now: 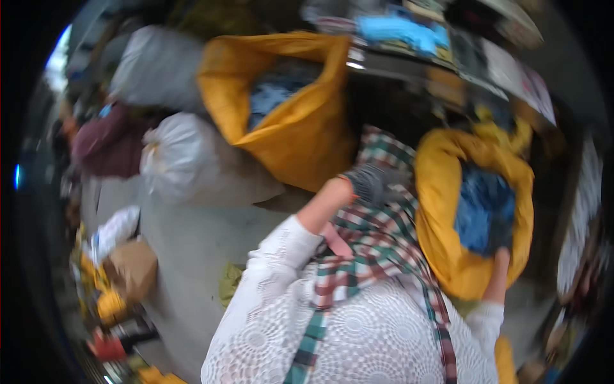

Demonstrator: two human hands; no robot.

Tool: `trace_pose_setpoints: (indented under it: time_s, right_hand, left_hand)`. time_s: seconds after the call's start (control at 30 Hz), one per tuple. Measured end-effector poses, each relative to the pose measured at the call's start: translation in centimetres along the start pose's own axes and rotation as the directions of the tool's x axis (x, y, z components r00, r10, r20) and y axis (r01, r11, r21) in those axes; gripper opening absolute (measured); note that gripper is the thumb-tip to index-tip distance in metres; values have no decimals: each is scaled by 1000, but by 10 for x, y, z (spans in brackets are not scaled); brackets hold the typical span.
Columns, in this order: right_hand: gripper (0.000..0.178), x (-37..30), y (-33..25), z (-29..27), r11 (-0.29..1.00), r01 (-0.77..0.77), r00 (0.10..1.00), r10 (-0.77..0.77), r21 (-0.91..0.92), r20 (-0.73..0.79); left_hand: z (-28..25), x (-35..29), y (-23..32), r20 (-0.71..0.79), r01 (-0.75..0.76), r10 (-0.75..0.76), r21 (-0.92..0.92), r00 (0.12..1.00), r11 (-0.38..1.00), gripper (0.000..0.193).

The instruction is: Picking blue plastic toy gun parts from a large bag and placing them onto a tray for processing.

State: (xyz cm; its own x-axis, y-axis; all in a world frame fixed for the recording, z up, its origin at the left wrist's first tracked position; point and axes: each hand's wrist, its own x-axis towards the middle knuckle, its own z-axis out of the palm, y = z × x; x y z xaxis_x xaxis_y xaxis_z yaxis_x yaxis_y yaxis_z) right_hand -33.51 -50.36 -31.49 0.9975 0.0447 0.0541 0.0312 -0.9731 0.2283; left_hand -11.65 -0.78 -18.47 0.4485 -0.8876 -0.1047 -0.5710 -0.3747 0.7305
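My left hand (372,184), in a grey knit glove, is in front of the plaid apron (377,233) at the middle of the view. Blur hides how its fingers are set. My right hand (499,234), in a dark glove, reaches inside the mouth of a yellow sack (438,211) on the right. Blue denim-like cloth (476,208) fills that opening, and the right hand touches it or lies just over it. Its fingers merge with the dark cloth, so any grip is hidden.
A larger orange-yellow sack (300,144) with blue cloth inside stands ahead. Left of it are white bags (185,153) and a maroon bundle (109,144). A shelf with folded cloth, including a bright blue piece (400,33), runs along the back. A brown paper bag (132,269) lies at left.
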Motion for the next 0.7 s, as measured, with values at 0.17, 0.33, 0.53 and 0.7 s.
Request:
trace_pose_setpoints:
  time_s: [0.17, 0.33, 0.53, 0.7]
  right_hand:
    - [25, 93, -69, -173, 754, -275, 812, 515, 597, -276]
    - [37, 108, -127, -233, 312, 26, 935, 328, 950, -133]
    - [56, 128, -171, -256, 79, -23, 982, 188, 997, 8]
    - [64, 127, -162, -296, 475, 146, 969, 106, 868, -221]
  left_hand:
    - [8, 0, 15, 44, 162, -156, -195, 987, 967, 52]
    - [9, 23, 51, -356, -195, 145, -109, 923, 975, 61]
    - [11, 20, 41, -58, -240, 233, -302, 971, 923, 48]
    - [-10, 38, 73, -521, -92, 242, 297, 819, 951, 64]
